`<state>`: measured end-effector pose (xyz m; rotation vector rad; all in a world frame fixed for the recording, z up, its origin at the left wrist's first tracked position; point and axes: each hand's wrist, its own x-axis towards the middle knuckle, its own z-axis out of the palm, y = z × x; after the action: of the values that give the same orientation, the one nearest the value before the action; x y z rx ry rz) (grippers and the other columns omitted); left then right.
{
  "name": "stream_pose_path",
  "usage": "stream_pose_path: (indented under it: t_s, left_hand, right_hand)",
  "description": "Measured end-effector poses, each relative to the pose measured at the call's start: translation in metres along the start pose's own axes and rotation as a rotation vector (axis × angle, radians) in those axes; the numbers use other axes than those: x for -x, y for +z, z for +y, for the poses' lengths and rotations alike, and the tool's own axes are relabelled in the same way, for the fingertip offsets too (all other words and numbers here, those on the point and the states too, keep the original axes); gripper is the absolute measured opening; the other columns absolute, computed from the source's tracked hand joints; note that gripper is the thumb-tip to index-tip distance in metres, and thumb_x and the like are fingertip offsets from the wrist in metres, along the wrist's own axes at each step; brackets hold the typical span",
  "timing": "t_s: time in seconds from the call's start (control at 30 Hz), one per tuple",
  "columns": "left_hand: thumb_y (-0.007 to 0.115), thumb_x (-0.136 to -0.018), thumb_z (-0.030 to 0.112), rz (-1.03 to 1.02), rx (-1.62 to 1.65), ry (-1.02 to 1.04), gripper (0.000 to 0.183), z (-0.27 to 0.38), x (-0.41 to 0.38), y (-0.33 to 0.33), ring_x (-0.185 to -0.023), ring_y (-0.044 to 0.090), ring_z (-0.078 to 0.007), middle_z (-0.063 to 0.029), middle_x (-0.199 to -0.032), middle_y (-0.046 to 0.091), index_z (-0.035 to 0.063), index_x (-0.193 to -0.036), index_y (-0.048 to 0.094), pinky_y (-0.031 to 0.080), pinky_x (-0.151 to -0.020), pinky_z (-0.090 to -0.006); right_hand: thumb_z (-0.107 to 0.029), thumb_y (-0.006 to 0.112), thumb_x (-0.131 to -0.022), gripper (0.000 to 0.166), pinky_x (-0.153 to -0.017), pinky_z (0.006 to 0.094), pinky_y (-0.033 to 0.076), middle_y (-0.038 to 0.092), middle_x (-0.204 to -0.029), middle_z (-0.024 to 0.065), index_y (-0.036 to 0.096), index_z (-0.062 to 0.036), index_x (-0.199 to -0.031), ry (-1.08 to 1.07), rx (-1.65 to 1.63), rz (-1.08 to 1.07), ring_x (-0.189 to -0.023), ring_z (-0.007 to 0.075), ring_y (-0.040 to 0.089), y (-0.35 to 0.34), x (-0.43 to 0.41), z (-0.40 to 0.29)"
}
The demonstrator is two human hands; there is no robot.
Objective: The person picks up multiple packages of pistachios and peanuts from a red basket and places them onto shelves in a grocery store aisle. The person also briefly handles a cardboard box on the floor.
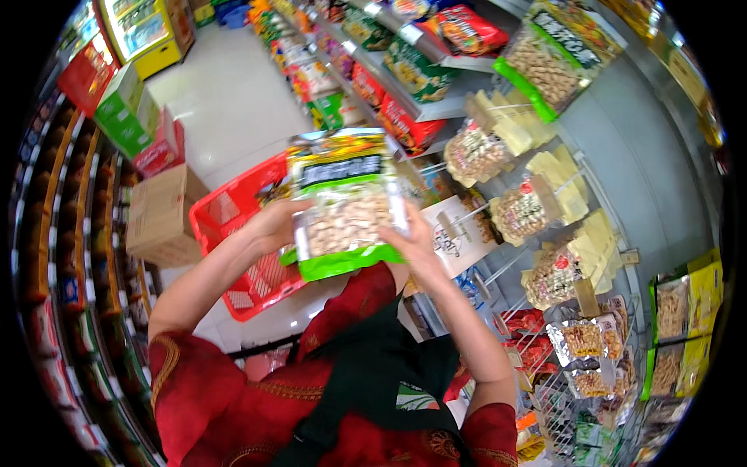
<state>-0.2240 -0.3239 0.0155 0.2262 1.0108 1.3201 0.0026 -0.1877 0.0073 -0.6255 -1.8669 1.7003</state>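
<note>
My left hand (279,226) grips the left edge of a plastic bag of pale nuts (347,225). On the bag's right edge, my right hand (415,240) holds with the thumb over the front. The bag is upright, with a clear window, a dark printed band above and a bright green strip at the bottom. A bit of green shows behind its lower left corner, perhaps a second bag. Beneath and to the left is a red plastic shopping basket (257,289), partly hidden by my forearm and the bag; some packets show inside it.
On my right, a display rack carries hanging nut packets (528,210) on metal hooks, with a similar green-edged bag (548,64) higher up. Snack shelves (362,64) run ahead. A cardboard box (160,216) and stacked cartons (125,114) stand left, beside long shelves (76,274).
</note>
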Motion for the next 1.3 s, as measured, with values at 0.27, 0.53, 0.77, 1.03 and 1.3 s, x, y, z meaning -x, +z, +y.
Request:
stream_pose_path:
  t_s: [0.27,0.53,0.77,1.03,1.3]
  left_hand:
    - [0.056,-0.085,0.018,0.602,-0.607,0.694,0.078,0.021,-0.027,-0.038,-0.128,0.031,-0.0285,-0.0237,-0.140,0.026,0.0056,-0.143,0.006,0.031,-0.102,-0.0368]
    - [0.059,-0.085,0.029,-0.221,-1.070,1.247,0.065,0.096,-0.114,0.140,-0.125,0.037,-0.0224,-0.0130,-0.136,0.040,0.0038,-0.137,0.030,0.035,-0.096,-0.0343]
    - [0.067,-0.074,0.035,-0.434,-0.793,0.905,0.094,0.164,-0.233,0.288,-0.132,0.027,-0.0278,-0.0197,-0.145,0.023,0.0035,-0.143,0.011,0.022,-0.106,-0.0338]
    - [0.067,-0.071,0.041,-0.279,-0.625,0.738,0.101,0.179,-0.271,0.311,-0.136,0.016,-0.0265,-0.0166,-0.146,0.019,0.0038,-0.144,0.008,0.014,-0.108,-0.0375]
    - [0.062,-0.081,0.043,-0.395,-0.445,0.814,0.048,0.169,-0.245,0.286,-0.096,0.054,-0.0144,-0.0065,-0.100,0.061,0.0020,-0.106,0.058,0.041,-0.085,-0.0309]
  right_hand:
    - [-0.025,0.058,-0.083,0.068,-0.101,0.0393,0.034,0.036,-0.133,0.0274,0.025,0.0036,-0.136,-0.019,0.725,-0.170,-0.122,0.0375,0.040,0.023,-0.009,-0.026]
    - [-0.014,0.062,-0.079,0.069,-0.101,0.0412,0.032,0.040,-0.129,0.0262,0.026,0.0046,-0.135,-0.448,0.857,0.393,-0.119,0.0382,0.040,-0.084,-0.034,-0.134]
    - [-0.025,0.062,-0.082,0.073,-0.078,0.0324,0.047,0.052,-0.118,0.0193,0.023,0.0040,-0.137,-0.181,0.522,0.782,-0.100,0.0235,0.054,-0.242,-0.104,-0.166]
    - [-0.028,0.067,-0.079,0.053,-0.065,0.0272,0.045,0.061,-0.097,0.0103,0.049,0.0031,-0.118,-0.193,0.410,0.770,-0.080,0.0143,0.056,-0.255,-0.143,-0.160]
    - [-0.024,0.066,-0.083,0.026,-0.048,0.0221,0.033,0.055,-0.064,-0.0027,0.061,0.0013,-0.081,-0.540,0.423,0.656,-0.057,0.0030,0.041,-0.212,-0.111,-0.177]
